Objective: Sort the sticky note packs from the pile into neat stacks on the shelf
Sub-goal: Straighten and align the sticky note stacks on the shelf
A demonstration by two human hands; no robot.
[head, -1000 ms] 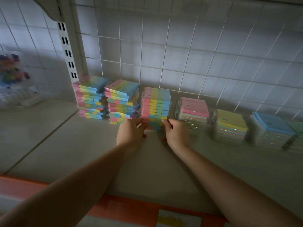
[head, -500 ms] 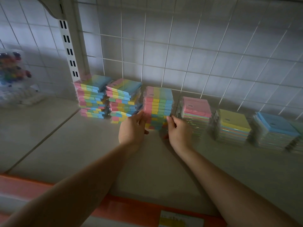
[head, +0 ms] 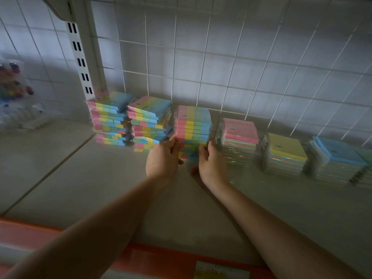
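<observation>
Near edge: orange shelf lip [head: 141, 256], then bare shelf [head: 100, 188]. I've got both hands at the third striped stack [head: 193, 129], dead ahead. Left hand [head: 163, 158] presses its left side, fingers curled onto the lower packs; right hand [head: 211, 164] bears on the right side, thumb at the front corner. Stack stands upright between my palms, long axis vertical, both hands equally near. My read: squaring up, push goes inward from both sides. Neighbours close: second striped stack [head: 150, 123] touching-close left, pink-topped stack [head: 239, 137] just beside right. Wire grid [head: 221, 67] behind.
</observation>
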